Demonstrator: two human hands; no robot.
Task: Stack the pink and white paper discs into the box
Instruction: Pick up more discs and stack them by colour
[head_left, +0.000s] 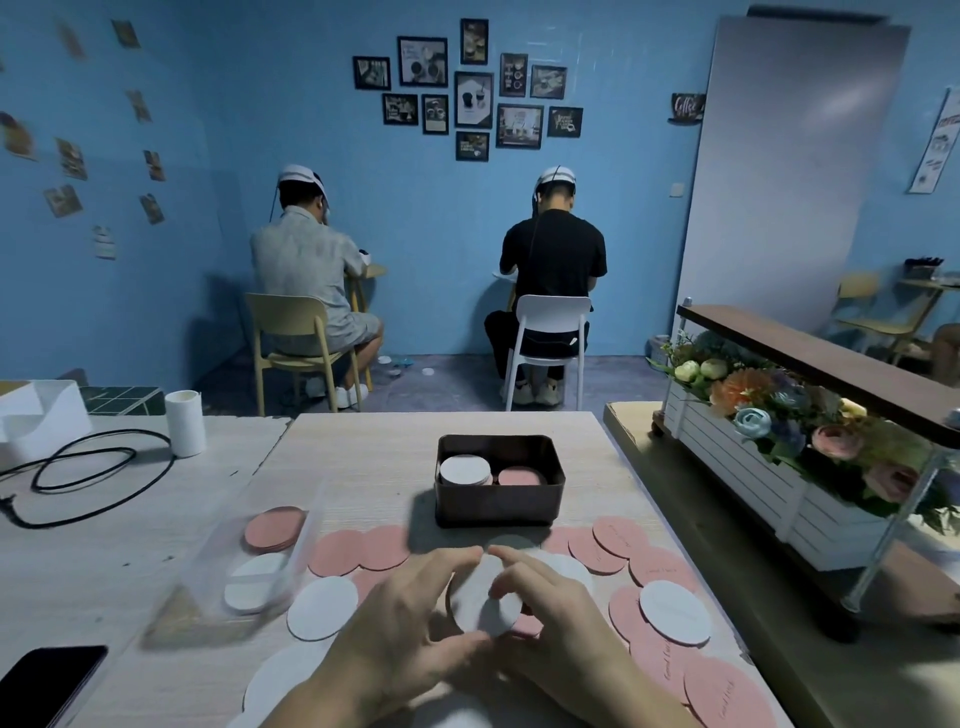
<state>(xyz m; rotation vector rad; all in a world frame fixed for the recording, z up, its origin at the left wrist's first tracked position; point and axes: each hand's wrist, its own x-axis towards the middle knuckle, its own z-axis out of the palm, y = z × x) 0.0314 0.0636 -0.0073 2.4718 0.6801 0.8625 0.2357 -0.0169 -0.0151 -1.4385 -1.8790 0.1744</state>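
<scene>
White discs (480, 597), a thin sheaf pinched by its edges between the left hand (410, 623) and the right hand (563, 618), could fan apart and slip (paper slides on paper) while being lifted to the box (498, 506) just beyond the fingertips, some landing on its pink pile (521, 475).

Dim bluish light, curved edges (wide-angle) — blurred foreground

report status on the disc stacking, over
Left hand and right hand both grip white discs. Box holds a white pile and a pink pile. Only loose pink discs lie before it.
</scene>
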